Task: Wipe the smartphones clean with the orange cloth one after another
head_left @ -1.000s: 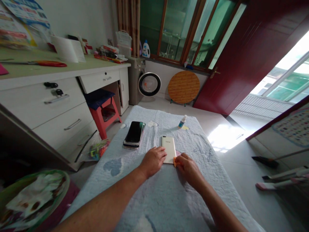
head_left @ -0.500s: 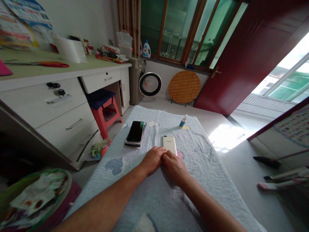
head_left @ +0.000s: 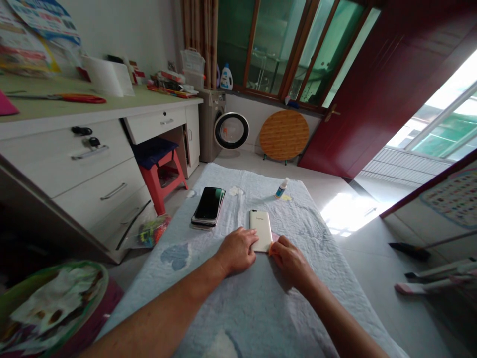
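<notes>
Left hand [head_left: 238,250] flat on gold phone [head_left: 261,229]; right hand [head_left: 288,258] pinches orange cloth [head_left: 272,247].

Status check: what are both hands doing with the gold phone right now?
Left hand pressing down the gold phone. Right hand pinching a small orange piece at the phone's near right corner. Phone stack and small bottle lie apart.

bare cloth [head_left: 316,233] right, phone stack [head_left: 207,207] left — bottle [head_left: 281,188] beyond

You face a white desk [head_left: 74,149] on your left, green windows [head_left: 283,44] ahead, a red door [head_left: 376,84] and sunlit floor [head_left: 350,209] on your right.
</notes>
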`<state>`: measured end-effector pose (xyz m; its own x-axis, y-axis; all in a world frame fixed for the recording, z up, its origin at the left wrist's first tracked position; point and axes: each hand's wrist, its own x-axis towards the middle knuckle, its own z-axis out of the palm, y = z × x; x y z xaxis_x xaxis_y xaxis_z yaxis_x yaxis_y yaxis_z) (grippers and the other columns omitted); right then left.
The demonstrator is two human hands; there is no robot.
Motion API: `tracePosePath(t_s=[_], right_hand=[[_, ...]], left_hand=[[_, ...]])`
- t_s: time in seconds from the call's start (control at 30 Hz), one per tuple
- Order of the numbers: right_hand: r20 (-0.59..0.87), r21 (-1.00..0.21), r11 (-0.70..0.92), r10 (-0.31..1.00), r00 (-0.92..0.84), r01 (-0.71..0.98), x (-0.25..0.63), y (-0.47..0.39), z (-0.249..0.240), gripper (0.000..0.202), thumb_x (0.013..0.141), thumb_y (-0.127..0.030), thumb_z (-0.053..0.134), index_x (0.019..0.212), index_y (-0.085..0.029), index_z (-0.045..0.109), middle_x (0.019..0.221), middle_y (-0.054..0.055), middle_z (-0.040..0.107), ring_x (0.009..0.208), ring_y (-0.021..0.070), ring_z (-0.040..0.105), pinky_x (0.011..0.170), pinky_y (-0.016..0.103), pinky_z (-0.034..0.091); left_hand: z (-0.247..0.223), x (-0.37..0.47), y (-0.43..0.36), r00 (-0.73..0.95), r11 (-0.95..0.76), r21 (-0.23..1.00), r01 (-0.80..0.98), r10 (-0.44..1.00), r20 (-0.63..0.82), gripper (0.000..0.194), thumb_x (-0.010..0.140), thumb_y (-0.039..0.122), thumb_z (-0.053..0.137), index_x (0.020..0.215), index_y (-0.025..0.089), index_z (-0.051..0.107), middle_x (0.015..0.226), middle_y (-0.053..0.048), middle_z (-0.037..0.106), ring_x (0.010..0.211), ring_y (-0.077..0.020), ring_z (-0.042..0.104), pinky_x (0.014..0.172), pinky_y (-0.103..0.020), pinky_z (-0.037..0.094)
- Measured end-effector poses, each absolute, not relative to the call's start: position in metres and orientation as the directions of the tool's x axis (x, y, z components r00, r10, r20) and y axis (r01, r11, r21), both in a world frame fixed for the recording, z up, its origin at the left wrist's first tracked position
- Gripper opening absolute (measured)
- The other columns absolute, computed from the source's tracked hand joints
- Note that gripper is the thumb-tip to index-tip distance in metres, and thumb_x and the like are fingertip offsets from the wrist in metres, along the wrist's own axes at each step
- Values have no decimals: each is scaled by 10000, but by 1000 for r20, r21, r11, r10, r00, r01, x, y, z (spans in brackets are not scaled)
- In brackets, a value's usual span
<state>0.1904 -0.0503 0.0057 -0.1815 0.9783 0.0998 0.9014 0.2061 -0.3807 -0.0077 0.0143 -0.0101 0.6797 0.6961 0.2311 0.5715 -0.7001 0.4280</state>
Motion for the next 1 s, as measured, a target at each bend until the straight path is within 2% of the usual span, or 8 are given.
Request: tracePosePath(t_s=[0.13, 0.33, 0.47, 0.6, 0.77, 1.0], right_hand=[[117, -398, 240, 971, -210, 885, 181, -44, 9, 245, 882, -143, 453, 767, -185, 665, 820, 24, 551, 678, 106, 507, 644, 205, 378], [152, -379, 257, 965, -214, 889, 171, -21, 4, 271, 902, -193, 465, 752, -185, 690, 792, 23, 542, 660, 107, 493, 624, 211, 369], [180, -352, 194, 974, -137, 916, 180, 2, -2, 273, 910, -213, 457, 798, -196, 705, 828, 35, 553, 747, 129, 516, 680, 211, 379], [194, -375, 145, 978, -75, 916, 186, 13, -3, 270, 909, -212, 459, 796, -190, 703, 842, 39, 558, 775, 135, 523, 714, 215, 388], [226, -389, 262, 957, -184, 883, 177, -5, 1, 288, 929, -242, 462, 776, -188, 699, 828, 42, 557, 778, 139, 513, 731, 230, 394], [252, -416, 394, 916, -312, 820, 159, -29, 2, 325, 955, -269, 451, 764, -202, 704, 844, 45, 577, 794, 138, 513, 753, 239, 395]], left_hand=[[-8, -7, 10, 668, -686, 452, 570, 707, 231, 335, 807, 323, 628, 1108, 177, 637, 1285, -87, 599, 1118, -243, 547, 997, -368, 416], [-7, -7, 14, 666, -663, 496, 560, 717, 207, 316, 836, 326, 617, 1135, 222, 601, 1203, -41, 637, 1077, -216, 566, 943, -338, 444], [-9, -8, 16, 664, -658, 498, 565, 721, 200, 298, 809, 316, 653, 1087, 214, 620, 1258, -49, 611, 1106, -228, 556, 961, -350, 439], [-13, -8, 16, 640, -631, 528, 569, 742, 197, 412, 790, 311, 671, 1180, 207, 588, 1312, -75, 572, 1176, -240, 530, 1024, -374, 404], [-15, -7, 15, 565, -580, 554, 598, 795, 222, 620, 772, 328, 672, 1337, 205, 446, 1425, -104, 428, 1274, -242, 453, 1068, -368, 370], [-18, -6, 17, 462, -524, 529, 668, 849, 258, 662, 772, 466, 626, 1319, 150, 425, 1336, -169, 465, 1197, -299, 482, 1004, -442, 399]])
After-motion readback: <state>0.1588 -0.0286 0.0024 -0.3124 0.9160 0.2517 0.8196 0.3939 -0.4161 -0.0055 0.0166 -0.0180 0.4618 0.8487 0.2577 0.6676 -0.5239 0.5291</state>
